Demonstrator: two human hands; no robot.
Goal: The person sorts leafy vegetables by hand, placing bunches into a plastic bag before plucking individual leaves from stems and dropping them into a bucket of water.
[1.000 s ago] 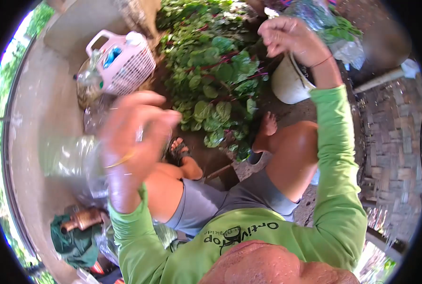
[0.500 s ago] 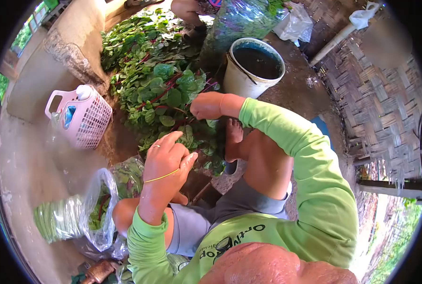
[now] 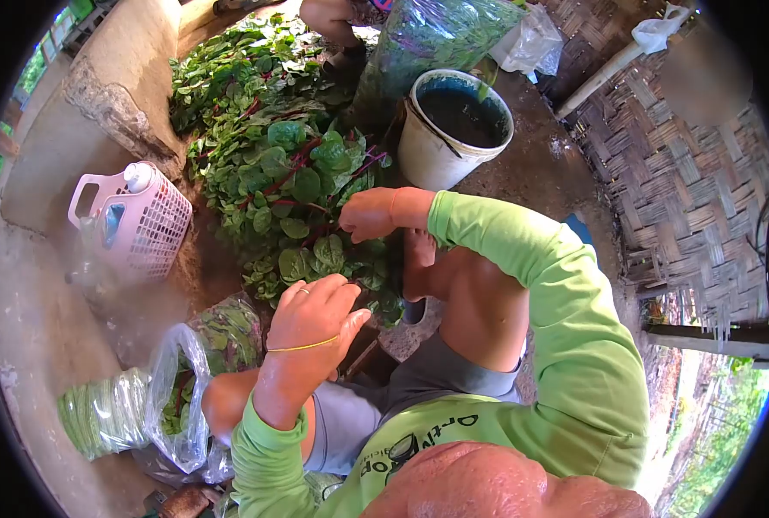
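Observation:
Red-stemmed leafy greens (image 3: 294,173) lie in a broad heap in front of me, and both my hands are over its near side. My left hand (image 3: 315,324), with a ring and a yellow band at the wrist, is held back up, its fingers bent and its thumb apart; I see nothing held in it. My right hand (image 3: 371,214) is closed beside the stems at the heap's right edge. Its fingertips point into the leaves, and what they hold is hidden.
A white bucket (image 3: 409,142) of dark liquid stands right of the heap, near a clear bag of greens (image 3: 428,47). At left are a pink basket (image 3: 156,216) and bagged greens (image 3: 229,332). A woven wall (image 3: 678,164) runs along the right. Another person's leg (image 3: 328,22) shows at the top.
My left hand has come slightly nearer my body and to the right, its fingers now closer together. My right hand stays closed over the stems. The whole view has shifted slightly.

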